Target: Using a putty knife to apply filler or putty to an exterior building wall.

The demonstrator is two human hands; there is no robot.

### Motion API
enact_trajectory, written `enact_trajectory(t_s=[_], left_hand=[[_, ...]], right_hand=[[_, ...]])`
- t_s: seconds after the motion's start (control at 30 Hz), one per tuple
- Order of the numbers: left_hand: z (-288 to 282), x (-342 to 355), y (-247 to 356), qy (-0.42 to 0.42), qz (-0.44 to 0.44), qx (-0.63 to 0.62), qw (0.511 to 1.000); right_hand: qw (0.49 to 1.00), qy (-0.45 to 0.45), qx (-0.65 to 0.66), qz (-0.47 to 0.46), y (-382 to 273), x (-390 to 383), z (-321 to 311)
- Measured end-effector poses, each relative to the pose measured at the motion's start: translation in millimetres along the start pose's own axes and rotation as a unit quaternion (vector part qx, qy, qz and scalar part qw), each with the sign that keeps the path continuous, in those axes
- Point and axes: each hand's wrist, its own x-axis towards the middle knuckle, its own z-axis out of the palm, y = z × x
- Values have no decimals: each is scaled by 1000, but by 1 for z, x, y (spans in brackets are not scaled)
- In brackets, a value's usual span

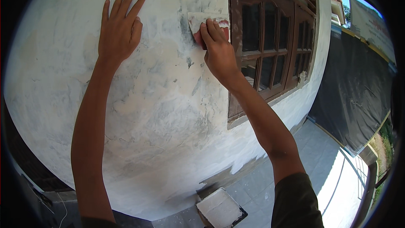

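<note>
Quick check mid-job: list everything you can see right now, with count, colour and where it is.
wall: one, patchy white and grey, fills the centre
putty scraper: one, whitish blade smeared red, flat on the wall beside the window
window frame: one, dark brown wood with glass panes, right of centre
tray of white putty: one, dark rim, on the floor below
tiled floor: grey, lower right
black sheeting: one, far right
left hand: open, palm flat on the wall, upper left
right hand: pressing the putty scraper to the wall
</note>
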Motion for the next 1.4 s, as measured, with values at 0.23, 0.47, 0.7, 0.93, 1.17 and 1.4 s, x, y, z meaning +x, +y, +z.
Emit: enact_trajectory(t_s=[0.23, 0.47, 0.7, 0.93, 1.17, 1.4], left_hand=[[2, 2, 1, -7, 2, -7, 1000], [-4, -3, -1, -15, -12, -17, 1000], [-5, 3, 5, -5, -3, -15, 1000], [-7, 0, 3, -3, -1, -8, 1000], [-1, 2, 2, -11, -5, -23, 1000], [-3, -1, 1, -13, -3, -14, 1000]], right_hand=[[996, -84, -9, 4, -31, -64, -22], [914, -266, 220, 213, -51, -53, -98], [994, 41, 85, 46, -7, 104, -49], [1000, -1, -13, -24, -37, 42, 1], [989, -133, 71, 5, -71, -59, -36], [856, -336, 306, 248, -23, 3, -120]])
